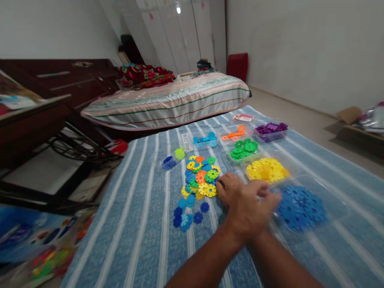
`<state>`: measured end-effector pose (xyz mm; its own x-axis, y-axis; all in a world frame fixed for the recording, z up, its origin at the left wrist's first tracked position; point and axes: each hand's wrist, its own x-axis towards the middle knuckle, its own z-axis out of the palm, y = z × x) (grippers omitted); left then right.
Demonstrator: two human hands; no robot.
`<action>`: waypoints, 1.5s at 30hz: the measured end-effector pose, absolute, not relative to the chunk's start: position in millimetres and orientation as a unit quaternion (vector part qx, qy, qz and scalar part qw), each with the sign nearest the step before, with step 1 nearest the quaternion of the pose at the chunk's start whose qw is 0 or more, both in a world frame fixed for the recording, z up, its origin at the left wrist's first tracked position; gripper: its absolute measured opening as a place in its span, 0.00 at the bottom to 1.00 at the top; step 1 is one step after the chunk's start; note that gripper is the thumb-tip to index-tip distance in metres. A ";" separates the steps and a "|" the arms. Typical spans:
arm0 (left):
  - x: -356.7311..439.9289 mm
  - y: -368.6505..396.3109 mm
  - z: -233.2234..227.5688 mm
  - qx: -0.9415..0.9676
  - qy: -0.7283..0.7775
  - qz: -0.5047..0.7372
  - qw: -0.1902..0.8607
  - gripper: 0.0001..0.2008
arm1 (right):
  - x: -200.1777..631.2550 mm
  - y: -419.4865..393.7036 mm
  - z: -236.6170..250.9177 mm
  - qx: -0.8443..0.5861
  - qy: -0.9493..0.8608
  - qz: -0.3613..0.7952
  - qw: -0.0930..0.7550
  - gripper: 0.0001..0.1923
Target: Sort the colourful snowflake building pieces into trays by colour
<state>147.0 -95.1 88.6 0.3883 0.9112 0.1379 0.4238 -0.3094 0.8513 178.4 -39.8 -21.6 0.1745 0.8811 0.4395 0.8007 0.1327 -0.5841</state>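
My forearms cross. My left hand point(250, 206) reaches over to the right, its thumb and forefinger apart beside a clear box point(339, 206) of large blue flower-shaped discs point(301, 208). No piece shows between those fingers. Partly behind it, my right hand point(229, 185) is at the right edge of a mixed pile of flower-shaped discs point(200, 177), fingers curled in. A dark blue disc edge shows by its fingertips, but what they grip is hidden. Loose blue discs point(184, 218) lie on the near side of the pile.
Clear boxes hold yellow discs point(267, 170), green discs point(244, 150), orange discs point(234, 135), purple pieces point(271, 129) and light blue discs point(205, 140). Another holds dark blue discs point(169, 162) and a lime disc point(180, 153). A striped cloth point(135, 224) covers the surface; a bed point(180, 100) stands beyond.
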 end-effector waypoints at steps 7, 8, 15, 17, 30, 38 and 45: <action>103.1 -104.4 77.6 0.812 0.405 0.309 0.284 0.05 | 177.1 -45.9 -24.2 -0.663 -0.637 0.076 0.387 0.07; 85.8 -102.8 75.7 0.812 0.429 0.306 0.252 0.06 | 177.5 -46.9 -23.1 -0.662 -0.639 0.076 0.385 0.07; -29.3 -96.4 51.8 0.792 0.548 0.251 0.101 0.08 | 180.0 -47.1 -19.1 -0.666 -0.642 0.069 0.375 0.09; -46.4 -100.1 44.4 0.806 0.543 0.224 0.075 0.09 | 180.3 -47.0 -19.9 -0.665 -0.644 0.068 0.373 0.09; -53.8 -105.5 33.7 0.795 0.563 0.194 0.112 0.09 | 180.8 -47.9 -19.5 -0.667 -0.640 0.068 0.376 0.09; -49.1 -103.3 39.4 0.771 0.572 0.242 0.141 0.03 | 181.2 -45.9 -22.9 -0.663 -0.640 0.073 0.381 0.09; -38.3 -92.9 52.4 0.738 0.584 0.267 0.208 0.07 | 181.6 -45.7 -21.4 -0.662 -0.641 0.080 0.380 0.09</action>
